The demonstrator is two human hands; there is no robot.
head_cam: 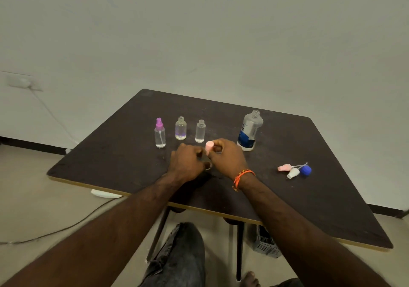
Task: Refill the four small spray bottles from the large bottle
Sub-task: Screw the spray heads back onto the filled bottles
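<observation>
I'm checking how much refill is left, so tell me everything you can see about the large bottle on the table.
The large bottle is clear plastic with a blue and white label round its lower half. It stands upright but looks tilted in the wide-angle view, on the dark table, to the right of the small bottles. Its threaded neck is open, with no cap on. Neither hand touches it. Its liquid level cannot be told.
</observation>
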